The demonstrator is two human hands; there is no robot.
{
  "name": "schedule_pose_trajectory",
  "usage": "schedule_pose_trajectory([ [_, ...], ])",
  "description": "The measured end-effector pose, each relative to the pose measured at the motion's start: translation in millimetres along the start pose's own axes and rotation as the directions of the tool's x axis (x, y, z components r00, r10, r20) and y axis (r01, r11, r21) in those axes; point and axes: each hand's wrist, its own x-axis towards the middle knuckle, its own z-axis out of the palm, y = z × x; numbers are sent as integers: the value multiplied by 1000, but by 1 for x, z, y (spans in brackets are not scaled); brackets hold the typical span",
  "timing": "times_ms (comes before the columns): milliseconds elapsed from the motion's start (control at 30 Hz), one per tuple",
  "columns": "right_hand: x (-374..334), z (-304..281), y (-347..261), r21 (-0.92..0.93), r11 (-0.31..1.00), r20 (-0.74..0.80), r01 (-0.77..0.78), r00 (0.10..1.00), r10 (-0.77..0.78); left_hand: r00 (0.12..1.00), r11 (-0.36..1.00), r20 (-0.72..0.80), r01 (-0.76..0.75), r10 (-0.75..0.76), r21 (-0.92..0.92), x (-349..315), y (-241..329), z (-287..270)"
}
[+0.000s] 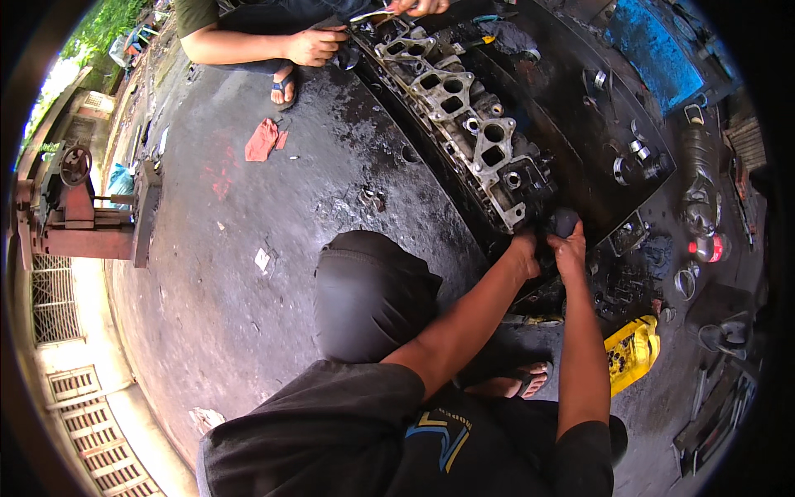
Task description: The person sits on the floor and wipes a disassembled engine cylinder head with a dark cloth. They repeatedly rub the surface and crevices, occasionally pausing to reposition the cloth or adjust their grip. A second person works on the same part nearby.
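Note:
A metal cylinder head (454, 108) with several large ports lies along the edge of a black, oily tray (580, 157). At its near end is my left hand (523, 255), close to or touching the metal; its fingers are mostly hidden. My right hand (569, 250), just to the right, is closed around a dark, rounded object (563, 222) whose kind I cannot make out. Across from me, a co-worker's hand (315, 45) is at the far end of the cylinder head, and the co-worker's other hand (421, 7) grips something thin and light-coloured.
Metal rings (638, 149) sit toward the tray's right side. A yellow container (633, 352) with small parts stands near my right forearm. Beyond it are a plastic bottle (710, 248) with a red label and a blue box (654, 58). A red rag (262, 139) lies on the floor.

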Motion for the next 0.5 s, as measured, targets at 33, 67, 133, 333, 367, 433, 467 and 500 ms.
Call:
schedule_pose_trajectory([
  [33, -1, 6, 0, 11, 991, 9, 135, 991, -135, 1000, 1000, 13, 10, -10, -10, -1, 0, 0],
  [67, -3, 7, -3, -203, 960, -12, 191, 980, -197, 999, 998, 14, 52, -51, -39, -3, -1, 0],
  [133, -6, 11, -10, -447, 869, -9, 211, 971, -241, 997, 997, 54, 55, -51, -60, -7, 3, 0],
  [333, -5, 10, -6, -539, 832, -116, 129, 967, -225, 991, 989, 50, 128, -124, -76, -19, 12, 4],
  [367, -3, 7, -4, -422, 892, -87, 161, 972, -217, 992, 992, 31, 121, -119, -42, -19, 12, 3],
  [433, 3, -6, -3, -308, 947, -41, 91, 993, -108, 990, 991, -36, 136, -135, 20, -17, 9, -2],
  [467, 6, -11, -4, -229, 973, -43, -17, 999, 7, 987, 987, -56, 151, -148, 54, -13, 7, -5],
  [500, 6, -19, -7, -425, 905, -74, -14, 997, -20, 990, 956, -138, 41, -1, 291, -9, 6, -10],
])
